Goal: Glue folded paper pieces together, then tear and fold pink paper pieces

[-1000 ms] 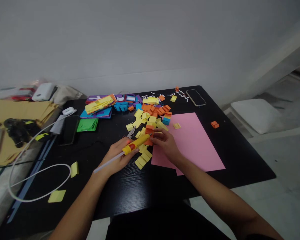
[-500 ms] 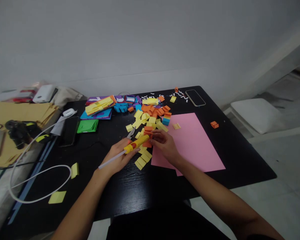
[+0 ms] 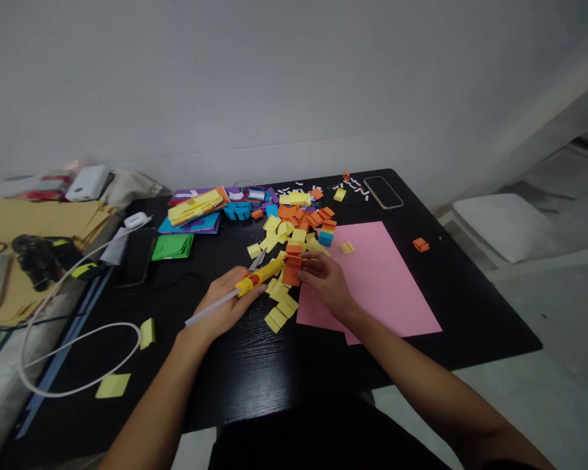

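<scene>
A: What takes up the most room?

B: The black tabletop (image 3: 255,375). Next come the pink sheets (image 3: 382,281), lying overlapped towards the right, probably kept flat so they don't crease.

A: And the hands?

B: The left hand (image 3: 223,303) is wrapped round a yellow glue gun (image 3: 262,275), at least that's what it looks like. Its pale stick (image 3: 213,309) pokes out at the back, over the wrist, which seems to leave the front end free to face the work.

A: What about the right hand (image 3: 326,281)?

B: Its fingertips pinch an orange folded strip (image 3: 291,269) above the loose paper, just left of the pink sheets. I'd say it's held by the edge to keep the fingers off the folds — and away from a tip that may be hot.

A: Does the tip touch it?

B: It's right beside it, but I can't tell whether they meet.

A: Where's the phone (image 3: 385,193)?

B: At the far right, beyond the pink sheets, perhaps out of the elbows' way.

A: Anything smaller?

B: Pliers (image 3: 257,261), just beyond the left hand — handy for reaching, I suppose. Then yellow folded pieces (image 3: 277,318) lie near both hands, likely for easy picking. Smallest are white slivers (image 3: 360,189) scattered near the phone, which look like offcuts.
</scene>
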